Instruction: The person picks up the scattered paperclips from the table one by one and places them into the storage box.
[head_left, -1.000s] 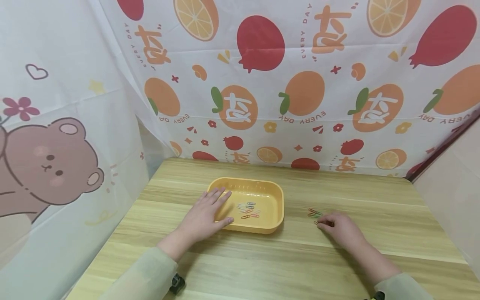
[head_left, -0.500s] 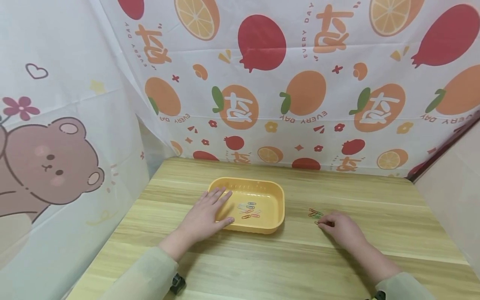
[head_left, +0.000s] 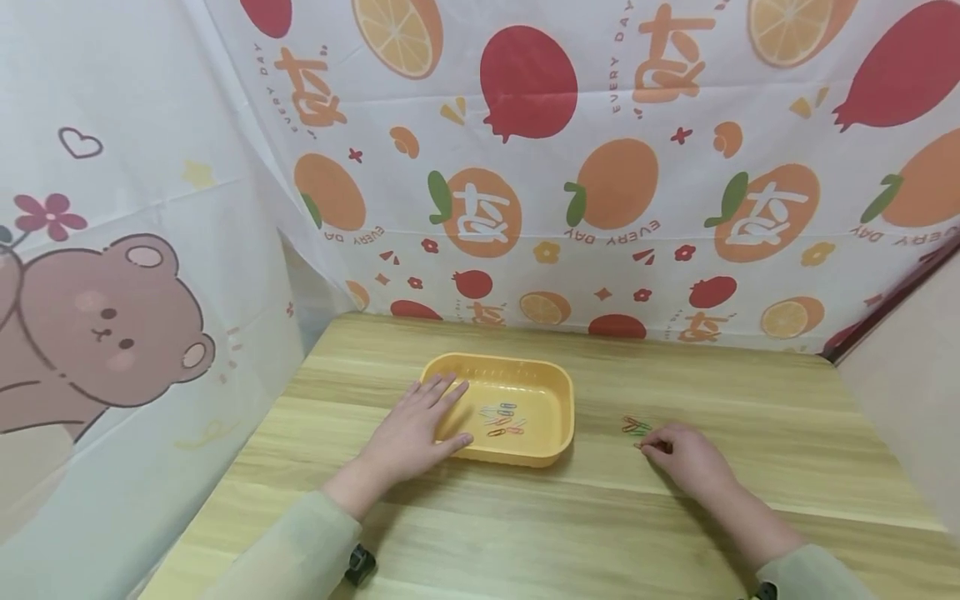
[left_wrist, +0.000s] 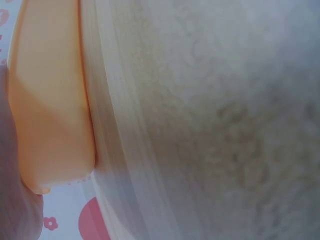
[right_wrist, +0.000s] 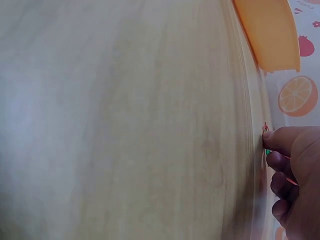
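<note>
In the head view my left hand (head_left: 408, 433) lies over the left side of a yellow plastic tray (head_left: 558, 457), fingers spread across its rim and thumb at the near edge. Several coloured paper clips (head_left: 506, 410) lie inside on the tray's floor. To the right of the tray, my right hand (head_left: 690, 460) is low over the table, thumb and forefinger pinching a small orange-brown paper clip (head_left: 638, 446), mostly hidden by the fingertips. Just beyond those fingertips sits a little group of red and green paper clips (head_left: 633, 425). The right wrist view shows this hand (right_wrist: 295, 165) with its other fingers curled.
The wood-grain table (head_left: 525, 533) carries the tray and clips. A fruit-print cloth (head_left: 615, 183) hangs along its back edge, and a bear-print cloth (head_left: 112, 333) hangs at the left. A pale panel (head_left: 907, 375) borders the right side.
The whole head view has shifted slightly to the right. Both hands hold nearly the same places, and less of the pinched paper clip shows at the right fingertips.
</note>
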